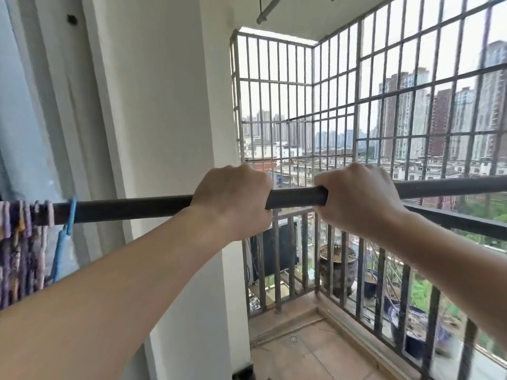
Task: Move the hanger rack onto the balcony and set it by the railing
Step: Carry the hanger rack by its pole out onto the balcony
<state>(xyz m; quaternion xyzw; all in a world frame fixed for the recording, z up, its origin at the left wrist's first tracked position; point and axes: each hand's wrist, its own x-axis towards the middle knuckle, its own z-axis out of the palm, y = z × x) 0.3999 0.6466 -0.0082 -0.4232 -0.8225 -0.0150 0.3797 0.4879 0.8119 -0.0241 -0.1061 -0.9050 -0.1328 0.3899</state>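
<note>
The hanger rack's dark grey top bar (296,197) runs across the view at chest height. My left hand (233,198) and my right hand (356,198) both grip it from above, side by side near its middle. Several purple and pink hangers (19,242) and a blue one (64,242) hang bunched on the bar's left end. The rack's legs are out of view. The balcony railing (452,220) with its dark top rail stands just beyond my right hand, under a tall metal grille (356,105).
A white wall pillar (170,133) is close on the left. Tiled balcony floor (315,352) with a drain lies below. Pots with plants (338,267) stand outside the railing bars. An overhead drying pole (267,9) hangs from the ceiling.
</note>
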